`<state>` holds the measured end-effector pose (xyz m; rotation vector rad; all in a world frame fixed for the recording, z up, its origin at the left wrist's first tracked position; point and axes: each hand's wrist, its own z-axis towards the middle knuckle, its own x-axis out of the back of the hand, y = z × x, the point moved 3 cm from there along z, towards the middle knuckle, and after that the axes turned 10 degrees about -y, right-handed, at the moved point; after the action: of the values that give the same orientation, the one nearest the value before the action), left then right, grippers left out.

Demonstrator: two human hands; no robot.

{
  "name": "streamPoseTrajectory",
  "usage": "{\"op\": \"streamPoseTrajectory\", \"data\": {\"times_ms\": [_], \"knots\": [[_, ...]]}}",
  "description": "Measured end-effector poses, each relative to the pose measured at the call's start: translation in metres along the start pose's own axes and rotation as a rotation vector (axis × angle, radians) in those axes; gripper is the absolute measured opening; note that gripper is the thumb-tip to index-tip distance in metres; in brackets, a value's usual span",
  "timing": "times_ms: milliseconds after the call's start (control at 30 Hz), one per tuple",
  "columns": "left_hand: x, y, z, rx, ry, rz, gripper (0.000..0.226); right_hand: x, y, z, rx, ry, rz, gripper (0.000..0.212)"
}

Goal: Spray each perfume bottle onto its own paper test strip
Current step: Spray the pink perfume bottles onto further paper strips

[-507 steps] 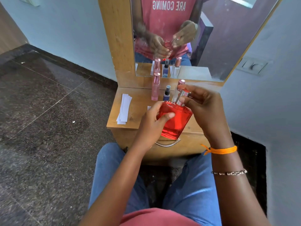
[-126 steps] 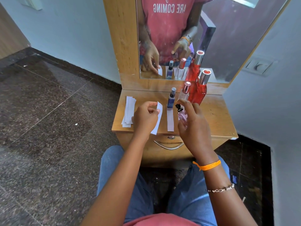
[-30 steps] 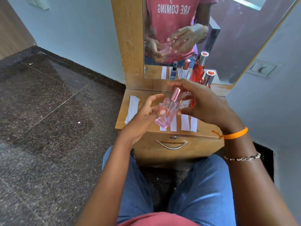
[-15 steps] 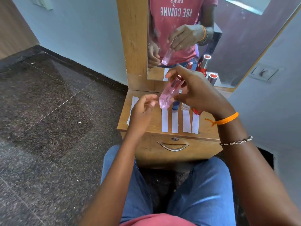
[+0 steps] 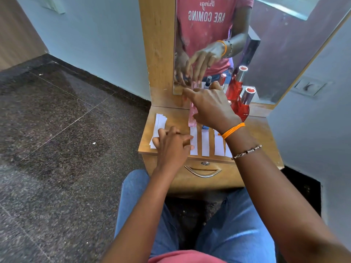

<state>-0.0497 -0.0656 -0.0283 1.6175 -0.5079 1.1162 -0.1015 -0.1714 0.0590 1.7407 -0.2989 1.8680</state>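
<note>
— Where are the right hand [image 5: 210, 107] fingers?
— Closed around the pink bottle [image 5: 192, 118], upright on the table [image 5: 262, 141] above the leftmost strip [image 5: 194, 149].
— And the left hand [image 5: 171, 147]?
— Loosely curled, holding nothing, touching that strip's edge.

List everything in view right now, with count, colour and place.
pink bottle: 1, pink, upright behind the leftmost strip, at the right hand
blue bottle: 1, blue, mostly hidden behind the right hand
red bottle: 1, red with silver cap, back right by the mirror
laid-out strips: 4, white, side by side along the front edge
spare strips: 1 stack, white, left side
dresser top: 1, wood
left hand: loosely curled, resting on the spare strips
right hand: at the pink bottle
</note>
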Motion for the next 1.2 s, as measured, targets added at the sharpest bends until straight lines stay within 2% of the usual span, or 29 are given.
{"op": "streamPoseTrajectory", "data": {"times_ms": [900,1200], "knots": [[-0.004,-0.005,0.002,0.031,-0.036,-0.045,0.030,-0.014,0.004,0.006,-0.042,-0.133,-0.007,0.041],[-0.001,-0.004,0.001,0.018,-0.031,-0.055,0.031,-0.012,0.011,0.002,-0.037,-0.122,-0.013,0.054]]}}
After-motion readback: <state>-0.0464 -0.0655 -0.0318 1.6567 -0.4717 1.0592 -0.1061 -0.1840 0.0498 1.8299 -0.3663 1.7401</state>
